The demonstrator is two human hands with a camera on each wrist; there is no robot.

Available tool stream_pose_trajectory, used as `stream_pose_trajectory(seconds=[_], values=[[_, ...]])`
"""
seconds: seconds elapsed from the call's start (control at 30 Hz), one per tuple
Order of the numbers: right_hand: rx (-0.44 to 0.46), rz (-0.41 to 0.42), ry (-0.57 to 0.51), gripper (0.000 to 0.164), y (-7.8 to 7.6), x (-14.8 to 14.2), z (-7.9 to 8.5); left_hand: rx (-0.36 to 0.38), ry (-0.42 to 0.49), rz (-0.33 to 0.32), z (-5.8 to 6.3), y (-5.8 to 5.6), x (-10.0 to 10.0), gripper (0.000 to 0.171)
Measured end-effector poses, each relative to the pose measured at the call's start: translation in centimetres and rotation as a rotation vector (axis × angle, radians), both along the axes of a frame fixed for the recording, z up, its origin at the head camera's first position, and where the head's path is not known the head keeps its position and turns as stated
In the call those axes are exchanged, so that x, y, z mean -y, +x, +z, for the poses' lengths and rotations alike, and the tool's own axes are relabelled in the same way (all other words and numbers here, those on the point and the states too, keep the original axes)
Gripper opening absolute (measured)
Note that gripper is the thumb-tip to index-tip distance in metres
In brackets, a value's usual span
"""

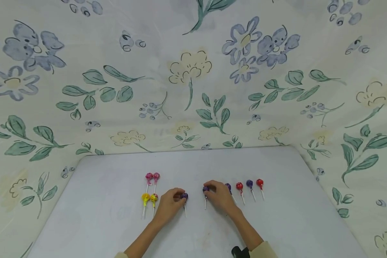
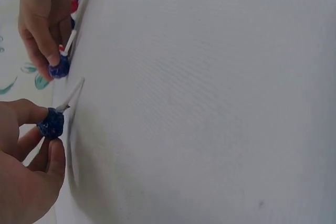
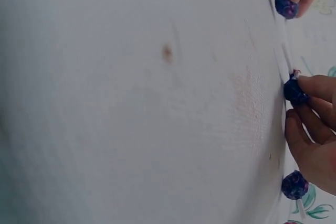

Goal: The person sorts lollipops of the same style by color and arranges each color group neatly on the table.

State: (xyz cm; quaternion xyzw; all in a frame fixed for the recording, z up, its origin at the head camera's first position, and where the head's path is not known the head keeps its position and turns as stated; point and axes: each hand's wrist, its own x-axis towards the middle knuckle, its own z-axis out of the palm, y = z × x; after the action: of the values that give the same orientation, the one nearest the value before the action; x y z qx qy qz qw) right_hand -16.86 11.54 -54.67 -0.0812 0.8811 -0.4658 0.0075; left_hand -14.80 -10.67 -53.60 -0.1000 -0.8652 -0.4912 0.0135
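My left hand [image 1: 170, 207] pinches the wrapped head of a dark purple lollipop [image 1: 185, 196] between thumb and fingers. Its white stick points toward me. In the left wrist view that lollipop [image 2: 51, 124] shows blue at the left fingertips. To the right, my right hand [image 1: 221, 197] grips a second purple lollipop [image 1: 206, 189] by its head, also stick toward me. The right wrist view shows this lollipop [image 3: 295, 91] between thumb and fingers. Just beyond the right hand lies another purple lollipop [image 1: 228, 186], partly covered by the hand.
Left of my hands lie two pink lollipops [image 1: 149, 176] above two yellow ones [image 1: 145, 197]. A red lollipop [image 1: 239, 186], a purple lollipop [image 1: 249, 184] and another red one [image 1: 259, 182] continue the right row. The white table [image 1: 277, 229] meets a floral cloth [image 1: 193, 118] behind.
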Motion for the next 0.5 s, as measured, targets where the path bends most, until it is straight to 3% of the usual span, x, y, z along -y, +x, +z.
stream_pose_trajectory(seconds=[0.27, 0.5], values=[[0.024, -0.002, -0.014, 0.024, 0.0, -0.2, 0.2, 0.083, 0.017, 0.0, 1.5, 0.8, 0.3, 0.019], [0.019, 0.014, -0.026, 0.023, -0.1, -0.2, 0.4, 0.139, 0.048, 0.018, 2.7, 2.3, 2.0, 0.02]])
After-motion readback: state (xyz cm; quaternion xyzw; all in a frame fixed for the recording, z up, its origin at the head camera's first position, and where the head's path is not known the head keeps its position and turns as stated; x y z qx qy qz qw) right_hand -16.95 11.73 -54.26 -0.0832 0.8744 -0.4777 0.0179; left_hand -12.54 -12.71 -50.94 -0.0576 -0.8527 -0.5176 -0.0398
